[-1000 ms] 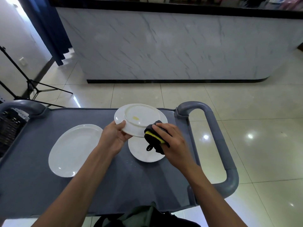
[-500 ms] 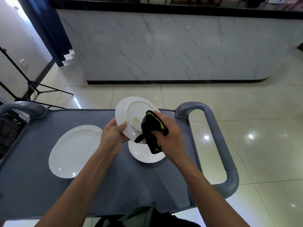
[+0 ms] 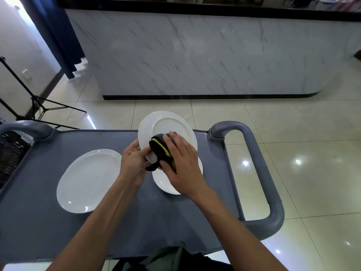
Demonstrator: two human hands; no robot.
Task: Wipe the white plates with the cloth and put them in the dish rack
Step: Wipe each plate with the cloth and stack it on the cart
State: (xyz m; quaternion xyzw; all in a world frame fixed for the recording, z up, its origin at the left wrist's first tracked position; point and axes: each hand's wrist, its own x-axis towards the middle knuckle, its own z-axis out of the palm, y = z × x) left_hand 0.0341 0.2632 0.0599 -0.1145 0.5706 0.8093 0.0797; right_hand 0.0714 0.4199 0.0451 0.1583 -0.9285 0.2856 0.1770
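Where the two bare forearms rise from the bottom of the frame, they meet over the middle of the grey plastic cart surface (image 3: 48, 231). Grasping the lower left rim of a tilted round white ceramic plate (image 3: 168, 127), the left hand (image 3: 134, 163) has its thumb on the plate's near face. That plate is lifted off the surface, its face glossy with a raised inner ring. Against its lower part the right hand (image 3: 181, 163) presses a bunched black cloth with a yellow-green stripe (image 3: 161, 148), fingers curled over the cloth, a black loop hanging below. Directly under both hands a second round white plate (image 3: 166, 184) lies flat on the surface, mostly covered by the right hand. At centre left a large oval white plate (image 3: 88, 180) lies flat, well apart from the others, with bare grey surface around it. Along the right edge runs the cart's grey tubular handle (image 3: 259, 173), with glossy cream floor tiles (image 3: 312, 153) beyond. At the far left edge a black slatted dish rack (image 3: 11, 151) is partly cut off. Farther up stands a white marble-patterned counter front (image 3: 195, 55).
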